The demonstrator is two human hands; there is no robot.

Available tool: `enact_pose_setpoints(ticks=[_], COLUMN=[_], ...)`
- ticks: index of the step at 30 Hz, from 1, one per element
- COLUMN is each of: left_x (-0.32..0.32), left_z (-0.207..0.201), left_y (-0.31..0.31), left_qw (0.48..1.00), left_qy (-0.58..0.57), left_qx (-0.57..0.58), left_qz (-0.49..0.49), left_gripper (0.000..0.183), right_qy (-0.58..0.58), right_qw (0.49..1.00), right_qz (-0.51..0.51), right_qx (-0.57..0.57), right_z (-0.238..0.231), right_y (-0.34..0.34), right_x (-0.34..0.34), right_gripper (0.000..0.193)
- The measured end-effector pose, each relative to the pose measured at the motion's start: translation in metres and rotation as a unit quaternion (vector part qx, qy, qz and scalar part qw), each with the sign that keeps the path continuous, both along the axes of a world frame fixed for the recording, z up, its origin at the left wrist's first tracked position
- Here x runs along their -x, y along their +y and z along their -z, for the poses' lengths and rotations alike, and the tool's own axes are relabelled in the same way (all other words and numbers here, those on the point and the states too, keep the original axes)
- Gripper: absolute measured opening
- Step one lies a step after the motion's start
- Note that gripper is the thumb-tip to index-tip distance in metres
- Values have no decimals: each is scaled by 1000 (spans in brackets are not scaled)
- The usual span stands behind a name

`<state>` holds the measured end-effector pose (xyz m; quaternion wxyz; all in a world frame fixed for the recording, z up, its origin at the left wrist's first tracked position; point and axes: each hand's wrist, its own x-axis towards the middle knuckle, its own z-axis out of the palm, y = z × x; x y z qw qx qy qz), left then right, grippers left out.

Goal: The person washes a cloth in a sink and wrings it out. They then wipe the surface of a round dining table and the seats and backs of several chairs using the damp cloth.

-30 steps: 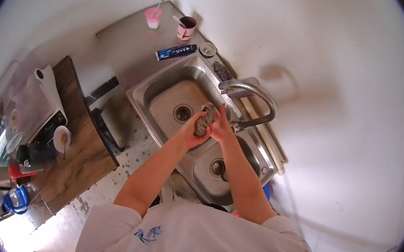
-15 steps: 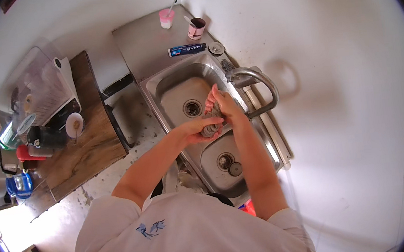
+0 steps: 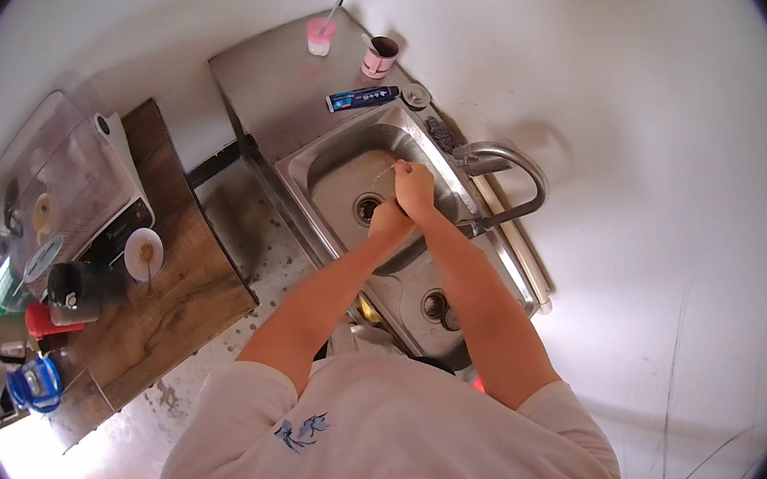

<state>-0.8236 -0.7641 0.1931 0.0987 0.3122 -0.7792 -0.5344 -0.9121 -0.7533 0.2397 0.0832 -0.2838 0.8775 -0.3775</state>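
Note:
Both of my hands are held closed over the far basin of the steel sink [image 3: 292, 169]. My left hand [image 3: 389, 222] is a fist, nearer to me and pressed against my right wrist. My right hand [image 3: 414, 187] is curled tight just beyond it, close to the drain [image 3: 368, 208]. The bunched grey cloth they gripped a moment before is now hidden inside the fingers. A thin light streak shows by the right fingertips; whether it is water or a strand I cannot tell.
A curved faucet [image 3: 532, 175] stands right of the basins, beside a dark scrubber [image 3: 440, 135]. Behind lie a toothpaste tube [image 3: 363, 99], a pink mug [image 3: 378, 58] and a pink-and-white cup [image 3: 320, 38]. On the left, a wooden counter [image 3: 192, 304] holds a small bowl [image 3: 144, 255] and a black jar [image 3: 73, 292].
My hands have closed from a looser hold into fists, and the grey cloth has gone from sight. The right hand has turned over, its back now showing. The view has shifted slightly.

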Motion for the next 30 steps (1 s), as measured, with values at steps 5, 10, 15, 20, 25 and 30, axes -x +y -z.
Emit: enact_pose_setpoints(ticks=[5,10,15,20,25,30], left_x=[-15,-4,-4,3,-62,-162], left_z=[-17,3,-4,23,-65,-35], left_y=[-12,-24,14,79,224,354], left_qw=[998,994,972,840,560,512], left_qy=[-55,-39,-63,-138,-302,-321], left_qx=[-12,41,-107,-287,-474,-466], left_qz=[-13,94,200,439,608,646], left_gripper=[47,47,62,82,54,41], right_qy=[-86,-64,-423,-427,-310,-91], right_qw=[989,961,843,823,792,790], right_qz=[124,267,254,300,371,482], right_qx=[-1,-25,212,223,374,368], right_z=[26,46,55,-43,-67,-71], right_y=[-7,-6,100,232,415,493], right_x=[-2,2,11,-84,-243,-439], right_gripper=[41,41,29,38,36,18])
